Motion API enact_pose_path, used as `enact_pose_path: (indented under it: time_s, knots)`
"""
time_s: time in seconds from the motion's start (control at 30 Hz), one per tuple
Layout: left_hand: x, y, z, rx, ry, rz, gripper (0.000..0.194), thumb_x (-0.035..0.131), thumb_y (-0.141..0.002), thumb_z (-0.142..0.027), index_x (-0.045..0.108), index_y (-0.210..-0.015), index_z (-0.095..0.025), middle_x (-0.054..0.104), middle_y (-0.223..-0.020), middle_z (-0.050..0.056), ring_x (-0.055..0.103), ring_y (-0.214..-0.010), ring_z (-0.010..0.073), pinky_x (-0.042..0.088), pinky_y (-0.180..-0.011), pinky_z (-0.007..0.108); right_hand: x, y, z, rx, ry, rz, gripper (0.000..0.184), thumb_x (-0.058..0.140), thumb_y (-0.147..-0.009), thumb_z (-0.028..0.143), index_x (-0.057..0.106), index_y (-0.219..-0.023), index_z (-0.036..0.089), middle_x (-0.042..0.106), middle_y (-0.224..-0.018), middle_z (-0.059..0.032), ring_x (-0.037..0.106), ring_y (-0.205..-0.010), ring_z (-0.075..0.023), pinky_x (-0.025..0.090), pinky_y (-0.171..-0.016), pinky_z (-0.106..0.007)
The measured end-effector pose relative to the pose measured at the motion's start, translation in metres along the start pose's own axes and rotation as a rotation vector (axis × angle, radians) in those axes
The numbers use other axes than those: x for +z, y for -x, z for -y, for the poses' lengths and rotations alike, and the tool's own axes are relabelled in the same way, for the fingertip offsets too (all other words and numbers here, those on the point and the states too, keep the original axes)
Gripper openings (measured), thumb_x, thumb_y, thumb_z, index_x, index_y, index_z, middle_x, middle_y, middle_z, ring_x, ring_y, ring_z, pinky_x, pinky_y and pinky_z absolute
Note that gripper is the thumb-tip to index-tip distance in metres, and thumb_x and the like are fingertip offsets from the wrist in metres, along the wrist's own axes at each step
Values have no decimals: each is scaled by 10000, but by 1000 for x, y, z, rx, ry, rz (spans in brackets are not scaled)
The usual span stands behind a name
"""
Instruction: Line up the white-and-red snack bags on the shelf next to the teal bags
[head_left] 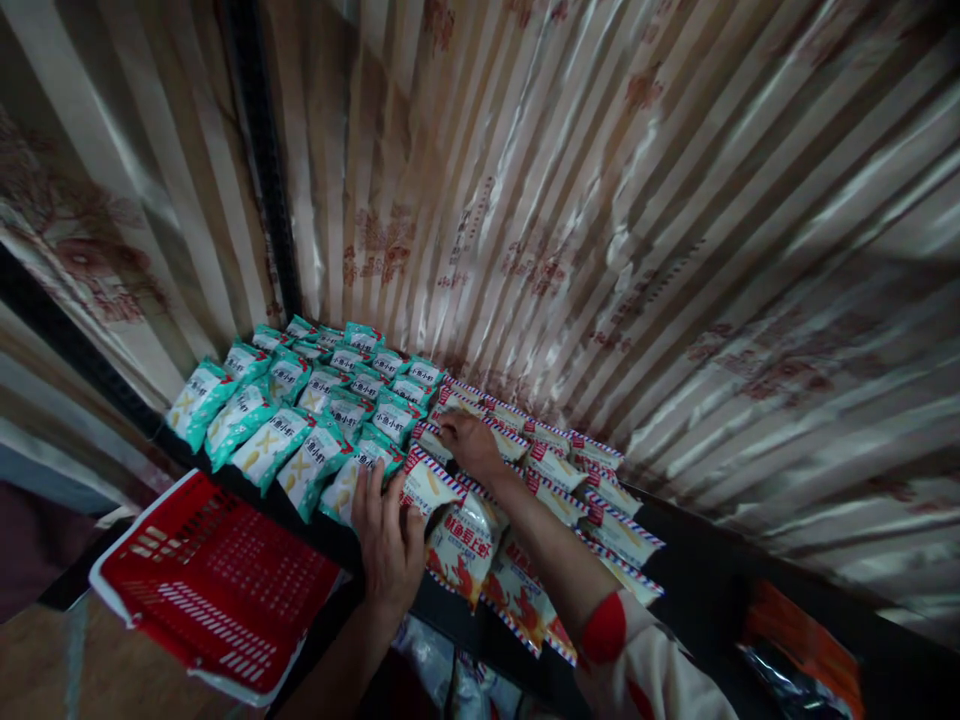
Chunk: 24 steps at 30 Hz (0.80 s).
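My left hand (388,545) rests with its fingers apart over the front edge of the snack packets, touching a teal-and-white packet (345,487) and a white packet (427,487) with a red-and-blue striped edge. Further back, my right hand (472,445) reaches over the front row of the striped packets. Its fingers are bent down and closed at the edge of a striped snack packet (429,440); the fingertips are partly hidden. Several teal packets (274,440) stand in leaning rows on the left. Rows of striped packets (551,465) fill the right side.
A red plastic basket (225,580) with a white rim is at the lower left. An orange-and-black package (799,645) lies on the dark shelf (697,560) at right. Behind rises a shiny striped sheet (570,200). More packets (427,655) show below the shelf edge.
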<state>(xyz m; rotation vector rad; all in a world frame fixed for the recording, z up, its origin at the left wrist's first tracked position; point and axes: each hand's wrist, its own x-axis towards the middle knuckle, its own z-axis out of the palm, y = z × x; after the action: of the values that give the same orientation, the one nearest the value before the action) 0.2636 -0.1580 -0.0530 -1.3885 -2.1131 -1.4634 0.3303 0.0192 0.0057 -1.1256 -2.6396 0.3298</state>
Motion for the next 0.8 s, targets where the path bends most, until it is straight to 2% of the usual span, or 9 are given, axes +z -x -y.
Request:
enact_pose_path:
  time_s: [0.07,0.13,0.27,0.33,0.43,0.53,0.63,0.8]
  knots:
    - [-1,-18,7,39,34,-3,295,407,-853,-144,509,-1130,-153,411,-1342,143,235,-1333,289,289,-1042,510,-2,1,-4,5,7,-11,219,486,-835,161,662,-961,194,674,-950,-45,604,-868,-146,430,-786,-231]
    - [0,-44,14,113,68,43,245,404,-843,-119,563,-1024,-164,498,-1256,115,289,-1308,264,331,-1035,462,-4,2,-8,21,15,-30,230,473,-846,170,663,-975,194,677,-955,-49,605,-880,-158,434,-791,-245]
    - [14,-105,22,214,64,256,239,413,-828,-95,603,-955,-163,618,-1066,74,513,-1088,197,408,-983,366,-13,1,-17,59,46,-106,254,477,-843,153,654,-1024,179,666,-1041,-67,566,-998,-173,397,-897,-262]
    - [25,-133,22,252,32,360,235,437,-811,-97,618,-938,-174,627,-1051,59,541,-1022,188,440,-936,341,-17,-1,-21,85,61,-138,265,463,-853,155,646,-1045,169,655,-1082,-69,548,-1036,-168,376,-927,-255]
    - [42,-162,19,368,-39,541,256,413,-819,-92,640,-904,-176,658,-924,43,547,-963,186,450,-893,326,-24,-6,-26,133,104,-112,274,441,-867,167,641,-1055,171,650,-1101,-70,553,-1030,-164,361,-934,-252]
    - [61,-178,17,522,-67,676,260,437,-799,-72,656,-879,-186,665,-887,38,532,-974,182,435,-888,299,-29,-11,-31,166,197,-52,288,418,-881,197,626,-1080,175,654,-1085,-87,560,-1023,-174,345,-936,-269]
    - [79,-185,16,651,-118,746,269,451,-798,-75,648,-945,-185,668,-945,48,516,-1028,190,385,-946,320,-30,-15,-35,186,257,-14,299,392,-893,233,622,-1075,179,669,-1041,-92,575,-986,-180,355,-904,-272]
    - [101,-193,14,687,-213,782,333,454,-808,-87,592,-1091,-195,611,-1160,63,379,-1233,257,257,-1037,445,-31,-17,-39,216,283,-9,299,402,-880,254,608,-1090,202,665,-1048,-77,578,-967,-174,377,-844,-255]
